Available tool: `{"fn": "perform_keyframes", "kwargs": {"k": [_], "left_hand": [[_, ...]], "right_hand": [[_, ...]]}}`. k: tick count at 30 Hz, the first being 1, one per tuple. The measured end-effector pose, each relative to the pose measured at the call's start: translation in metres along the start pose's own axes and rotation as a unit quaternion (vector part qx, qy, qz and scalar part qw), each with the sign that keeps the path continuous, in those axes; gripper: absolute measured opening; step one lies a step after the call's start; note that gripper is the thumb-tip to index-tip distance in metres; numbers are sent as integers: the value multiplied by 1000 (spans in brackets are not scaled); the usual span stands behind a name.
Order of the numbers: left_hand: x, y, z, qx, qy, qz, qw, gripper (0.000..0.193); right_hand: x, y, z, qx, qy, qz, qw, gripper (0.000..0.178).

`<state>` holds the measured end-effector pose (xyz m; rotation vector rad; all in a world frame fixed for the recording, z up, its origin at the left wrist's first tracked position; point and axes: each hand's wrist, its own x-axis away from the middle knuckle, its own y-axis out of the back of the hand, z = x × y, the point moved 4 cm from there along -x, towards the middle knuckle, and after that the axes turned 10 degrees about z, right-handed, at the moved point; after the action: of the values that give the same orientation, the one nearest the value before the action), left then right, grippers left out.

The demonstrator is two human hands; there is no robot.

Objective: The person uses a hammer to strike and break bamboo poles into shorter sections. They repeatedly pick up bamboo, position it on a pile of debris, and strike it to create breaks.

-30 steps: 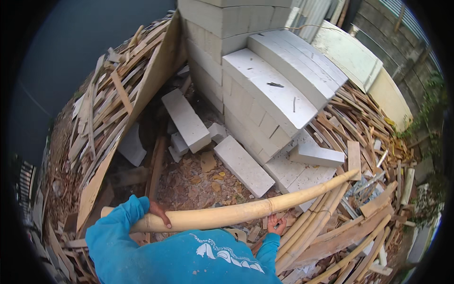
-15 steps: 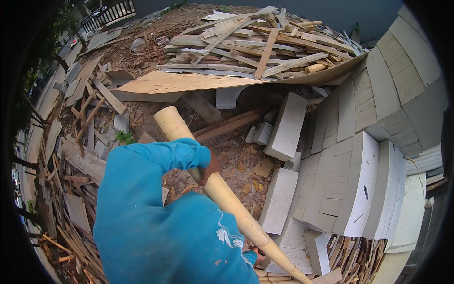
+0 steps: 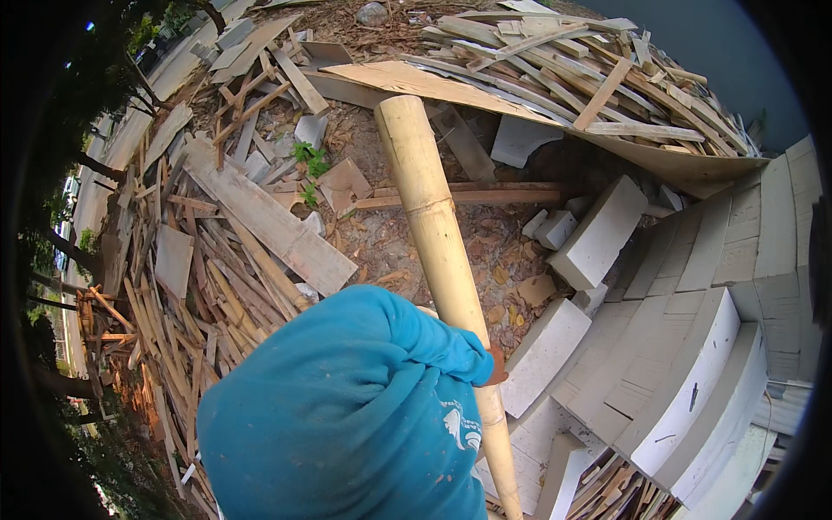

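Note:
A thick, pale yellow bamboo pole [image 3: 429,221] slants across the middle, its wide cut end at the top and its thinner part running to the lower edge. My left hand [image 3: 497,367] is closed round it below the middle; only a strip of the hand shows past the blue sleeve [image 3: 381,347], and its fingers are mostly hidden. My right hand does not show, and the blue shirt fills the lower middle.
Light grey blocks [image 3: 676,390] are stacked on the right, with loose ones [image 3: 598,234] beside them. Scrap boards [image 3: 269,225] and sticks lie on the left. Behind a bent brown sheet [image 3: 451,87] rises a heap of timber [image 3: 563,61]. Leaf-strewn soil [image 3: 381,243] lies between.
The view has turned, and the pole stands more upright in it. My left hand sits lower along the pole and farther right. My right hand, seen near the lower edge before, is now out of sight.

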<state>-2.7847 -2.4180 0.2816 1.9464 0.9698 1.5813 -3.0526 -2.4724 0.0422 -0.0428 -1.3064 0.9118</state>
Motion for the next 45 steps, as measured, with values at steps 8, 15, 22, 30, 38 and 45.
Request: {"fn": "perform_keyframes", "kwargs": {"k": [8,15,22,30,38,45], "left_hand": [[-3,-50,11,125,219,80,964,22],[61,-16,-6,-78,-86,-16,993,72],[91,30,25,-46,-112,26,992,84],[85,11,166,-36,-131,43,990,94],[73,23,262,5,-78,173,982,110],[66,124,114,127,-348,-11,929,123]], "right_hand": [[16,88,25,-119,31,-54,991,45],[37,136,48,-197,119,-28,973,41],[55,107,8,-243,171,-97,950,33],[126,16,-84,-337,119,-13,934,43],[185,-63,-151,-208,121,115,964,43],[225,-146,-227,-29,62,184,981,39]]}}
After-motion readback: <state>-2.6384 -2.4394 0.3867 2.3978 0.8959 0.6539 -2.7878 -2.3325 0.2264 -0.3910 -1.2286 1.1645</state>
